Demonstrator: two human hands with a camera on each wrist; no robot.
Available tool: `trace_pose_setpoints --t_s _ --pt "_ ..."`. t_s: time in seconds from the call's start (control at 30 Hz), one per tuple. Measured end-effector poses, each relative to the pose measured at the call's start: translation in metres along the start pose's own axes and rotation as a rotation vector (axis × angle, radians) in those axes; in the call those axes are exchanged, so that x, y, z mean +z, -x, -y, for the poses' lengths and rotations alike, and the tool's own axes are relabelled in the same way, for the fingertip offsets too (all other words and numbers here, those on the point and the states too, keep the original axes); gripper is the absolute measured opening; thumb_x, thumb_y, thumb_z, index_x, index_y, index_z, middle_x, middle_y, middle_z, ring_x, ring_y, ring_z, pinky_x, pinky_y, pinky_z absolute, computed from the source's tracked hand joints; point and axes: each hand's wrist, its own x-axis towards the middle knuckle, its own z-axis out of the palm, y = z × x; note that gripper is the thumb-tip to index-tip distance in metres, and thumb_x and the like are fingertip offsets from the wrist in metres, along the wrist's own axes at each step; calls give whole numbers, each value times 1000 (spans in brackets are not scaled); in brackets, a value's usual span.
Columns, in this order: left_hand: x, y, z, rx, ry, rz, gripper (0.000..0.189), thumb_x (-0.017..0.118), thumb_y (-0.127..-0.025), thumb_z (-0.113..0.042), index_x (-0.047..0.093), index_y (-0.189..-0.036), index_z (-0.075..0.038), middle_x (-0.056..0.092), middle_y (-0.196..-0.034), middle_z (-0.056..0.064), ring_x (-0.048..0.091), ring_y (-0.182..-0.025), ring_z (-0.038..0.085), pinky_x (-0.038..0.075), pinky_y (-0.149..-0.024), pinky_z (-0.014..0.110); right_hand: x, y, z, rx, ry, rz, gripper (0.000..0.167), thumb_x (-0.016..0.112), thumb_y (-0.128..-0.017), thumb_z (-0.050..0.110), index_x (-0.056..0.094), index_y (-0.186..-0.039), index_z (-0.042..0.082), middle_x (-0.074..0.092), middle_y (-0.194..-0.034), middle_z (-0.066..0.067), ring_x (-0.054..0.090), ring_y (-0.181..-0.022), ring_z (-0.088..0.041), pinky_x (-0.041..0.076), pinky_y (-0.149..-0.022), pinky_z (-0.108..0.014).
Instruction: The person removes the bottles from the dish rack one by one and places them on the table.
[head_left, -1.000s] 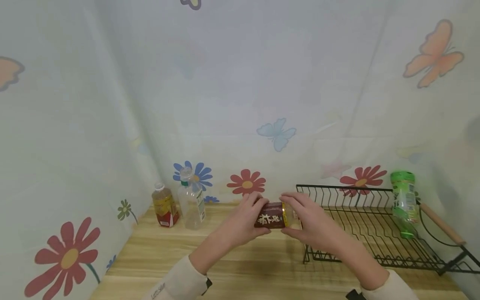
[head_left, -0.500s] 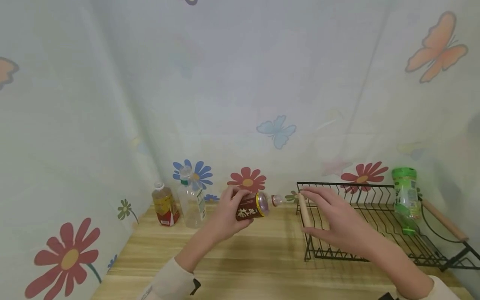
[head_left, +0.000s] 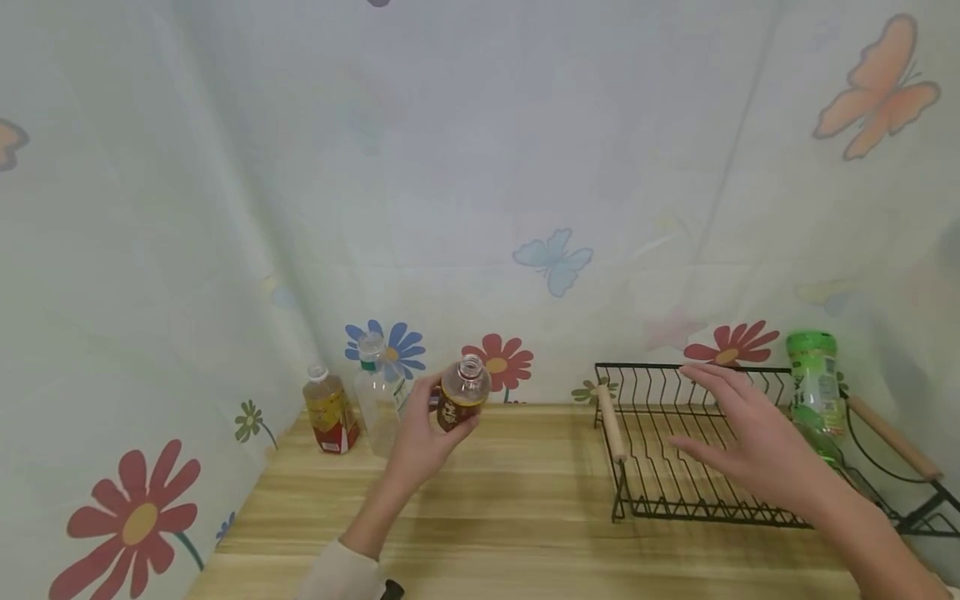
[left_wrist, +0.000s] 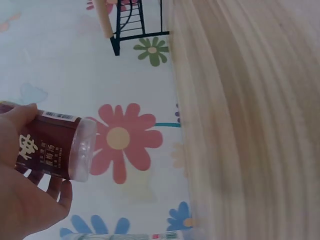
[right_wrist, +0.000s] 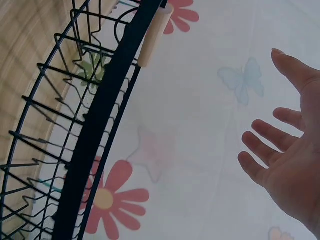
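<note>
In the head view, my left hand (head_left: 420, 437) grips a clear plastic bottle (head_left: 463, 398) with a dark brown label. The bottle is raised off the table, its clear mouth facing up and tipped toward the camera. The left wrist view has the fingers and thumb wrapped round the brown label (left_wrist: 47, 147), with the clear base sticking out. My right hand (head_left: 757, 454) hovers above the wire rack (right_wrist: 100, 120) at the right. Its fingers are spread and hold nothing, as the right wrist view confirms.
A bottle with a yellow and red label (head_left: 330, 412) stands at the back left, beside a larger clear bottle (head_left: 378, 421). A green bottle (head_left: 813, 375) sits neck down in the rack. The rack has wooden handles (head_left: 612, 425) at its ends.
Both hands were on the sideways bottle; the right hand has let go and moved right over the rack. The left hand has moved left, turning the bottle mouth up.
</note>
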Motion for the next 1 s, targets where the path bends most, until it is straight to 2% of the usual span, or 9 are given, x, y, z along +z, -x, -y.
trace_pose_setpoints --t_s 0.13,0.23,0.3,0.4,0.53,0.6,0.8,1.0 --pt "6 4 11 -86 79 -58 77 92 -85 -31 50 -149 -17 57 -141 3 58 -129 27 52 -108 50 -4 8 -14 34 -18 -30 96 94 -81 30 43 -160 12 52 -152 -20 47 -136 -48 47 -94 -72" --pt "10 6 20 -156 120 -103 77 92 -85 -30 50 -148 -16 57 -142 5 58 -130 29 52 -108 50 -7 11 -28 61 -53 -53 98 94 -82 25 40 -163 18 51 -153 -20 46 -137 -50 43 -96 -76" --pt "13 8 25 -192 126 -135 77 92 -85 -29 51 -148 -13 58 -142 8 59 -129 31 52 -108 51 -9 12 -37 91 -86 -70 97 92 -84 22 38 -164 18 49 -154 -23 44 -137 -54 39 -99 -80" --pt "16 10 33 -226 119 -164 76 93 -84 -25 52 -147 -11 59 -142 11 60 -128 33 53 -107 51 -14 15 -50 175 -126 -90 94 90 -88 21 36 -165 18 47 -156 -26 45 -134 -57 39 -97 -80" --pt "17 12 40 -244 87 -178 75 92 -85 -21 51 -147 -8 57 -142 14 59 -128 36 53 -107 53 -19 17 -68 282 -138 -98 95 85 -93 25 27 -169 15 42 -155 -34 47 -125 -64 44 -86 -79" --pt "17 12 42 -239 56 -187 76 91 -86 -21 50 -148 -7 56 -142 16 59 -129 37 53 -107 54 -19 17 -78 315 -151 -101 97 83 -95 26 23 -170 13 40 -156 -37 45 -125 -67 42 -85 -82" --pt "19 13 46 -233 -22 -204 79 92 -84 -17 49 -149 -3 55 -141 20 59 -127 39 52 -106 56 -10 23 -113 420 -215 -102 98 77 -100 31 13 -170 8 24 -164 -38 31 -140 -67 31 -100 -85" --pt "23 13 49 -238 -59 -182 75 91 -85 -16 50 -146 0 54 -142 22 57 -130 42 48 -109 60 -5 33 -142 541 -211 -74 102 70 -103 40 3 -169 1 11 -166 -42 25 -137 -73 29 -97 -88"
